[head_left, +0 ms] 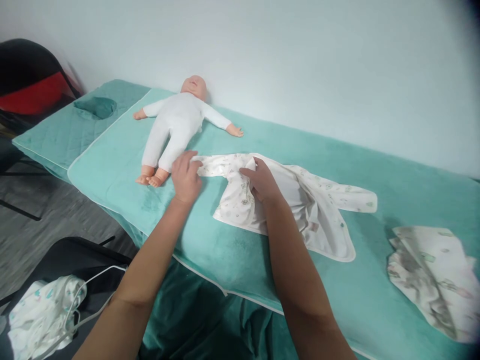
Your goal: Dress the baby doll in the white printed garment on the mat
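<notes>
A white baby shirt (236,197) with a small print lies spread on the green bed cover, its front partly unfolded. My left hand (186,175) is at the cuff of the left-hand sleeve, with thumb and fingers closed on its end. My right hand (264,181) pinches the shirt's front edge near the neckline between thumb and fingers, and hides part of the front. The other sleeve (356,197) stretches out to the right. Behind my left hand a baby doll (176,120) in a white bodysuit lies on its back, arms spread.
A folded printed cloth (446,280) lies at the bed's right end. At lower left, a chair (63,250) bears a bunched printed cloth (41,310) and a white hanger (93,315). A wall (318,65) runs behind the green bed (221,260). Another black chair (26,55) stands far left.
</notes>
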The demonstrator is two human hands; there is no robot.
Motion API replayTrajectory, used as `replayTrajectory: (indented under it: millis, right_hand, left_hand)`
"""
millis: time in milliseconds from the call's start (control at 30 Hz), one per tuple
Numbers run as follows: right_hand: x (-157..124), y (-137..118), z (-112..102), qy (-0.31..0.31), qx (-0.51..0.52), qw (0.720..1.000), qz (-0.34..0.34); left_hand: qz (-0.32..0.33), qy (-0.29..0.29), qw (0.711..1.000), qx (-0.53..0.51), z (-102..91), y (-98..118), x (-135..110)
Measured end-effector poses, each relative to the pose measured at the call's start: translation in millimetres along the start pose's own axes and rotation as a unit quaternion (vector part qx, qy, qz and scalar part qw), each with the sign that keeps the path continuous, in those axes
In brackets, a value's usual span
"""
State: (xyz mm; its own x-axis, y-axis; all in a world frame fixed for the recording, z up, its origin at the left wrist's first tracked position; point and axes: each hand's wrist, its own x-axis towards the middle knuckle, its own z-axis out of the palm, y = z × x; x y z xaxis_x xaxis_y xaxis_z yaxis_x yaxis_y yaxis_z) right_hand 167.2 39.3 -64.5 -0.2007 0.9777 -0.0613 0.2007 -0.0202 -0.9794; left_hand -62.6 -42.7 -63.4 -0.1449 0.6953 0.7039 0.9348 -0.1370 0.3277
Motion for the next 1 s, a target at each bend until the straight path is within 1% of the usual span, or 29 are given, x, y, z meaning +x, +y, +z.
replayTrajectory:
  millis: [67, 100, 133, 200, 333, 400, 533, 633, 733, 833, 900, 1000]
  right_hand:
    - [-3.0, -3.0, -3.5, 0.002, -0.05, 0.999, -0.004]
    - [-4.2, -4.3, -5.9, 0.001, -0.077, 0.997, -0.003]
    - [-5.1, -5.3, -8.5, 0.001, -0.107, 0.994, -0.003]
    - [-5.7, -6.3, -13.5, 0.009, -0.159, 0.987, 0.001]
    - [-5.4, -6.7, -19.0, 0.046, -0.217, 0.975, 0.004]
    - [-6.3, -8.3, -20.2, 0.054, -0.232, 0.971, 0.001]
    - [-10.0, -15.3, -24.9, 0.065, -0.277, 0.959, -0.004]
    - [-11.8, -19.8, -29.4, 0.07, -0.288, 0.955, 0.006]
    - [-11.9, -20.2, -31.6, 0.06, -0.242, 0.969, 0.011]
    - [-11.2, -17.3, -31.7, 0.042, -0.155, 0.987, 0.02]
    - [-11.0, -14.9, -31.3, 0.03, -0.097, 0.995, 0.025]
    - [-11.8, -12.3, -29.9, 0.009, -0.027, 0.999, 0.042]
  left_hand:
    - [0.068, -0.091, 0.993, -0.026, -0.1, 4.9, -1.0]
    - [0.089, -0.131, 0.987, -0.033, 0.3, 7.3, -1.4]
    - [0.097, -0.16, 0.982, -0.036, 0.8, 9.4, -1.8]
    - [0.088, -0.185, 0.978, -0.033, 2.1, 12.4, -3.4]
    - [0.028, -0.186, 0.982, -0.016, 4.7, 14.1, -8.3]
    - [0.006, -0.186, 0.982, -0.005, 5.2, 14.3, -10.0]
    - [-0.004, -0.191, 0.982, 0.0, 4.4, 12.4, -9.2]
    - [-0.001, -0.196, 0.981, -0.001, 5.8, 4.0, -3.2]
    - [0.025, -0.197, 0.98, -0.003, 11.0, -9.2, 8.4]
    - [0.052, -0.167, 0.985, -0.014, 18.1, -20.1, 22.5]
    - [0.064, -0.15, 0.986, -0.021, 22.1, -24.2, 30.5]
    - [0.061, -0.152, 0.986, -0.013, 24.4, -25.6, 36.0]
